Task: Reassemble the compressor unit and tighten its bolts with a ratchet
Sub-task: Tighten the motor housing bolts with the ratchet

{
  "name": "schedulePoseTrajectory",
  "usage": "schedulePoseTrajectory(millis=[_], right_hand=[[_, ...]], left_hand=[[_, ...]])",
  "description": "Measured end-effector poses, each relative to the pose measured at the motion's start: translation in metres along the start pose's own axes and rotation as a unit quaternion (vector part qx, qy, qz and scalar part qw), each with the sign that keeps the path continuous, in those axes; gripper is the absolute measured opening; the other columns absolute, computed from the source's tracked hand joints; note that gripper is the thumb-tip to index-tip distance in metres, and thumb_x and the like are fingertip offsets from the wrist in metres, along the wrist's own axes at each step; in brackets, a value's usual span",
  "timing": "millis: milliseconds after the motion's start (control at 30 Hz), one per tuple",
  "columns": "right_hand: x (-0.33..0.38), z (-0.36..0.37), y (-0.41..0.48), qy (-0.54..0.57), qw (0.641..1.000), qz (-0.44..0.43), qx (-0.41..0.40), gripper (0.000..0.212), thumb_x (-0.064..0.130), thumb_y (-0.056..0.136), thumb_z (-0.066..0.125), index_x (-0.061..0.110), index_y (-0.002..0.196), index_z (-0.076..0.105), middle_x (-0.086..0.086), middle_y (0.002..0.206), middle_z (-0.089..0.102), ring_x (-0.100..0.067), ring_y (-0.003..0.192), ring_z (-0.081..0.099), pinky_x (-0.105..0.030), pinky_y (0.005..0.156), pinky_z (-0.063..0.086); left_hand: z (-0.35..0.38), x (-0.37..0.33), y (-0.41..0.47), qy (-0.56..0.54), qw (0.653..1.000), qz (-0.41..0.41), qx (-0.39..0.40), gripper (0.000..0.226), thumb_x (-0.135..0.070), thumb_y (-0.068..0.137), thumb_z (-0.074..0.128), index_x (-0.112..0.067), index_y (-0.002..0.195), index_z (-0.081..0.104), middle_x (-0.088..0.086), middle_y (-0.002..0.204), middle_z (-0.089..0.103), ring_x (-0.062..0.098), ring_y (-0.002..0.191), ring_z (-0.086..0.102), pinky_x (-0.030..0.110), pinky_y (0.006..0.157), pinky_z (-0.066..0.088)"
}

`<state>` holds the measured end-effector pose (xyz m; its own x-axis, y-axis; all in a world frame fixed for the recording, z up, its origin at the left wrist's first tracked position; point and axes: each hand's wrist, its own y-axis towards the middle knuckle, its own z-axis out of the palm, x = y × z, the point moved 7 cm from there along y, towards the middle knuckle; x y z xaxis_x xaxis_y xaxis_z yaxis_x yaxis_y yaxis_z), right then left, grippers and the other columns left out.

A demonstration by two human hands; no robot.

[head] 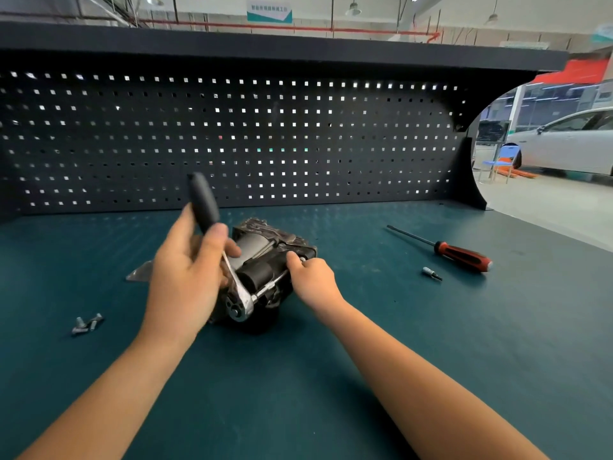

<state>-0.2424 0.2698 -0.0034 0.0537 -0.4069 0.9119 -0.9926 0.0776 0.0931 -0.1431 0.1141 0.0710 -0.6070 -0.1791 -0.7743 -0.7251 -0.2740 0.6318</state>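
Ratchet on the compressor, both hands busy.
I see L hand (185,277) wrapped round the ratchet (239,302) handle, grip tilted up twd 11 o'clock, head low at the unit's near end. R hand (313,280) has fingers curled, pinching the far end of the extension bar (270,284) against the compressor unit (265,250), which sits mid-bench on the teal mat (298,376). Loose bolts (87,323) lie at 8 o'clock of the unit. Small bit (431,273) and red screwdriver (461,255) are at 3 o'clock, well apart from it. Pegboard (232,137) stands at 12.
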Motion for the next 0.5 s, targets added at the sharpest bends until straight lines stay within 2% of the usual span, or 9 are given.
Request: schedulePoseTrajectory(millis=[67, 133, 167, 200, 233, 300, 367, 400, 500], right_hand=[[0.0, -0.002, -0.002, -0.027, 1.0, -0.008, -0.006, 0.053, 0.041, 0.096, 0.042, 0.012, 0.053, 0.034, -0.001, 0.058, 0.043, -0.018, 0.056, 0.041, -0.029, 0.049, 0.029], [0.001, -0.002, -0.005, -0.061, 0.998, -0.029, 0.01, 0.043, 0.039, 0.095, 0.047, 0.014, 0.06, 0.047, -0.004, 0.072, 0.055, -0.026, 0.074, 0.054, -0.03, 0.057, 0.039], [0.002, 0.0, -0.007, -0.072, 0.996, -0.043, 0.035, 0.031, 0.037, 0.093, 0.051, 0.015, 0.072, 0.057, -0.008, 0.087, 0.061, -0.028, 0.088, 0.058, -0.03, 0.067, 0.044], [0.005, 0.003, -0.01, -0.083, 0.993, -0.059, 0.062, 0.026, 0.037, 0.091, 0.051, 0.013, 0.086, 0.061, -0.011, 0.101, 0.061, -0.025, 0.097, 0.059, -0.026, 0.077, 0.046], [0.005, 0.002, -0.012, -0.087, 0.992, -0.059, 0.072, 0.031, 0.041, 0.09, 0.049, 0.012, 0.09, 0.06, -0.013, 0.104, 0.059, -0.021, 0.094, 0.058, -0.015, 0.075, 0.042], [0.003, -0.002, -0.01, -0.078, 0.994, -0.045, 0.064, 0.034, 0.036, 0.096, 0.047, 0.007, 0.085, 0.058, -0.012, 0.1, 0.058, -0.015, 0.078, 0.053, -0.007, 0.057, 0.034], [0.002, 0.006, -0.008, -0.061, 0.994, -0.052, 0.075, 0.025, 0.02, 0.096, 0.05, -0.003, 0.104, 0.06, -0.016, 0.112, 0.061, -0.022, 0.093, 0.058, -0.013, 0.076, 0.039], [0.002, 0.007, -0.006, -0.055, 0.995, -0.048, 0.064, 0.024, 0.018, 0.096, 0.049, -0.004, 0.099, 0.06, -0.017, 0.105, 0.062, -0.025, 0.093, 0.058, -0.023, 0.078, 0.043], [0.0, 0.002, -0.004, -0.053, 0.998, -0.016, 0.004, 0.041, 0.026, 0.095, 0.04, 0.008, 0.059, 0.038, -0.004, 0.062, 0.043, -0.017, 0.056, 0.039, -0.029, 0.051, 0.03]], left_hand=[[0.016, -0.026, -0.013, 0.107, 0.98, 0.139, 0.093, 0.034, -0.027, 0.094, 0.051, -0.042, 0.124, 0.046, -0.017, 0.066, 0.063, -0.006, 0.054, 0.054, 0.005, 0.055, 0.041], [0.036, -0.042, -0.031, 0.206, 0.923, 0.263, 0.192, 0.043, -0.035, 0.092, 0.049, -0.033, 0.134, 0.042, -0.025, 0.088, 0.065, -0.012, 0.075, 0.058, 0.003, 0.069, 0.042], [0.045, -0.046, -0.041, 0.251, 0.883, 0.32, 0.234, 0.043, -0.036, 0.092, 0.045, -0.028, 0.134, 0.04, -0.021, 0.097, 0.066, -0.007, 0.08, 0.06, 0.008, 0.072, 0.046], [0.052, -0.048, -0.052, 0.289, 0.842, 0.373, 0.261, 0.042, -0.037, 0.093, 0.042, -0.024, 0.132, 0.039, -0.014, 0.096, 0.068, 0.0, 0.077, 0.06, 0.016, 0.068, 0.049], [0.057, -0.048, -0.06, 0.316, 0.808, 0.414, 0.276, 0.04, -0.036, 0.093, 0.041, -0.023, 0.13, 0.04, -0.007, 0.086, 0.068, 0.007, 0.069, 0.059, 0.023, 0.061, 0.05], [0.061, -0.048, -0.066, 0.336, 0.779, 0.446, 0.286, 0.04, -0.034, 0.092, 0.042, -0.023, 0.13, 0.039, -0.002, 0.075, 0.067, 0.011, 0.058, 0.059, 0.027, 0.051, 0.049], [0.056, -0.047, -0.057, 0.332, 0.807, 0.416, 0.254, 0.041, -0.037, 0.091, 0.043, -0.022, 0.129, 0.041, -0.002, 0.083, 0.072, 0.009, 0.061, 0.064, 0.027, 0.051, 0.05], [0.049, -0.046, -0.049, 0.325, 0.84, 0.376, 0.218, 0.041, -0.038, 0.089, 0.044, -0.02, 0.125, 0.044, -0.004, 0.082, 0.072, 0.006, 0.058, 0.062, 0.024, 0.052, 0.049], [0.014, -0.024, -0.013, 0.196, 0.972, 0.107, 0.074, 0.012, -0.037, 0.093, 0.046, -0.026, 0.097, 0.05, -0.007, 0.059, 0.069, 0.005, 0.038, 0.05, 0.014, 0.04, 0.036]])
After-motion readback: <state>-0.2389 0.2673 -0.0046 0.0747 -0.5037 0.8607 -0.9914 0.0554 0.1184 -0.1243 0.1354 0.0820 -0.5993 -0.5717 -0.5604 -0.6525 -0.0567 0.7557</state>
